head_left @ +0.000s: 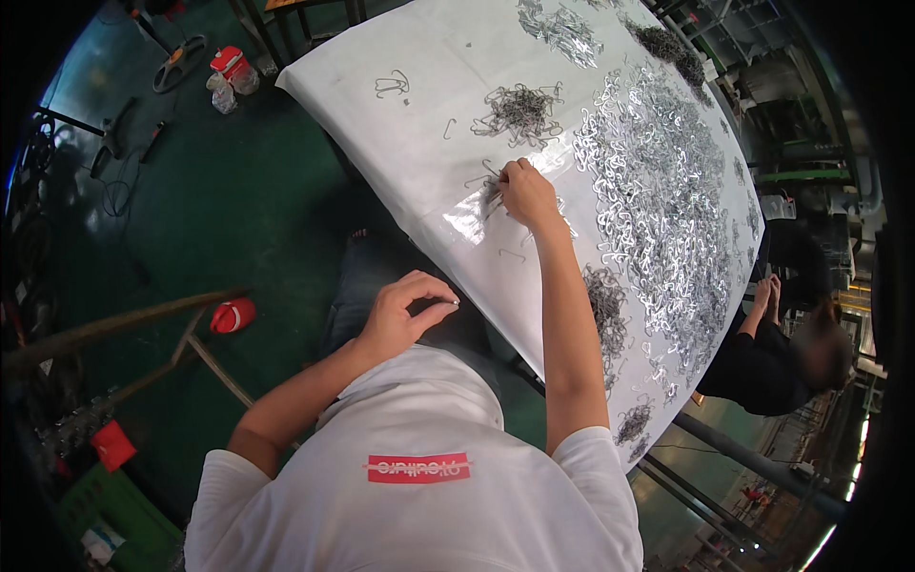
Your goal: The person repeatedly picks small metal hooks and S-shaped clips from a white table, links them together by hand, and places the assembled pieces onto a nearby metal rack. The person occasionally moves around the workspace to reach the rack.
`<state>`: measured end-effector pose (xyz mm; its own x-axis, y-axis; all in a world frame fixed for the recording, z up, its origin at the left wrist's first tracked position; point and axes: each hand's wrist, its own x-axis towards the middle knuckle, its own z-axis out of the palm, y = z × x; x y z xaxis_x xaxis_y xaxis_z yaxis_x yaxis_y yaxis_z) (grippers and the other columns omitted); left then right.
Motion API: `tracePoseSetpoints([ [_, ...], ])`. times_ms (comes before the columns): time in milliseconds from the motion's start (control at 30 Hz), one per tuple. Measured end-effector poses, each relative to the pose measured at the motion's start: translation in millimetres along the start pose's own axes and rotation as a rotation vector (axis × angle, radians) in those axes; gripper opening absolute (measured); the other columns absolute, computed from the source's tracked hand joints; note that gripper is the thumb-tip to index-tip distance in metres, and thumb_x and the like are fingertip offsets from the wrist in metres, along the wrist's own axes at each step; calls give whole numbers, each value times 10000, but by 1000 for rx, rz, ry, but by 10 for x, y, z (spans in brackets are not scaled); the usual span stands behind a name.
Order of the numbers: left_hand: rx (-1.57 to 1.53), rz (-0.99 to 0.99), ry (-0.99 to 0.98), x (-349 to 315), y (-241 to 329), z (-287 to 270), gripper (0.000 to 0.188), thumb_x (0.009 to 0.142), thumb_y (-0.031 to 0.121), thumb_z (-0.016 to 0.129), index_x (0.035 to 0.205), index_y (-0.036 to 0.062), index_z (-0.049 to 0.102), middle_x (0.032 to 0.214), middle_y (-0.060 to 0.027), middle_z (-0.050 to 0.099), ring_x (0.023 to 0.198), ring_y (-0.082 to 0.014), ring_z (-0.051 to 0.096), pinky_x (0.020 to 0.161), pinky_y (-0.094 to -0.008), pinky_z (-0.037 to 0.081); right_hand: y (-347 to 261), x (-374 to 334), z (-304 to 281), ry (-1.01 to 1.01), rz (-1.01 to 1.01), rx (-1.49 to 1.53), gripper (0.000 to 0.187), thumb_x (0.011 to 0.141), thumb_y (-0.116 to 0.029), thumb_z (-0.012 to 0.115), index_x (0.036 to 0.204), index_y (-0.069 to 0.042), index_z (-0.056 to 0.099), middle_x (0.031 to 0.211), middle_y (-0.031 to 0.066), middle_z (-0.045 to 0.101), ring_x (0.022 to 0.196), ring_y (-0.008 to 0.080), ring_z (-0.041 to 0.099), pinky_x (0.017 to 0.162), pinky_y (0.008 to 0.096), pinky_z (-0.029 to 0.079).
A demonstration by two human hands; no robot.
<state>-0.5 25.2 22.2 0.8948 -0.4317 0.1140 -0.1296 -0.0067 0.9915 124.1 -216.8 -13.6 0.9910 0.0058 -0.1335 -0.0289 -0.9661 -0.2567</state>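
Observation:
My right hand (527, 194) reaches over the table with its fingers closed at a small cluster of bent wire hooks (479, 178); the fingertips partly hide what they pinch. My left hand (405, 313) is beside the table's near edge, above my lap. Its thumb and forefinger curve together, with a tiny bright spot at the tips that is too small to name. A dark pile of hooks (519, 112) lies just beyond my right hand. To its right spreads a broad heap of shiny S-shaped metal hooks (658, 200). One loose hook (512, 255) lies nearer me.
The white-covered table (357, 124) slants away to the right, with more dark hooks (606, 305) near my right forearm. Across it sits another person (777, 353) in black. A red-lidded jar (233, 69) and a red container (232, 316) are to the left.

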Motion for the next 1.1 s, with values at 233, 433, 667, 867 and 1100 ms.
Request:
tracePoseSetpoints([
  [233, 56, 56, 15, 16, -33, 81, 138, 743, -14, 695, 867, 34, 657, 825, -45, 652, 757, -161, 587, 690, -270, 475, 24, 10, 125, -5, -32, 11, 155, 831, -191, 601, 913, -61, 617, 993, 100, 582, 937, 294, 585, 773, 405, 484],
  [433, 62, 55, 16, 20, -60, 142, 125, 748, -17, 679, 859, 30, 650, 847, -52, 644, 769, -144, 586, 705, -258, 460, 116, 114, 125, 79, 48, 586, 167, 811, -175, 650, 901, -35, 632, 844, 73, 630, 757, 211, 608, 679, 338, 489],
  [667, 46, 49, 14, -17, -83, 168, 123, 745, -17, 683, 856, 27, 657, 840, -52, 643, 751, -143, 586, 697, -260, 465, 207, -383, -175, -28, 333, 1464, 173, 797, -88, 682, 928, -12, 598, 804, 39, 636, 736, 111, 611, 624, 217, 472],
  [867, 54, 28, 10, -36, -121, 162, 119, 739, -1, 698, 848, 29, 659, 811, -49, 644, 741, -152, 582, 684, -263, 461, 267, -705, -273, -9, 359, 1493, 234, 803, -80, 671, 995, -2, 563, 863, 70, 650, 774, 132, 635, 650, 226, 495],
  [1100, 46, -7, -22, -1, -149, 203, 116, 740, -2, 697, 845, 31, 659, 809, -44, 648, 742, -153, 580, 683, -265, 460, 445, -1193, -462, 111, 533, 1346, 243, 811, -103, 669, 1010, 9, 587, 861, 75, 652, 754, 136, 635, 640, 235, 485],
])
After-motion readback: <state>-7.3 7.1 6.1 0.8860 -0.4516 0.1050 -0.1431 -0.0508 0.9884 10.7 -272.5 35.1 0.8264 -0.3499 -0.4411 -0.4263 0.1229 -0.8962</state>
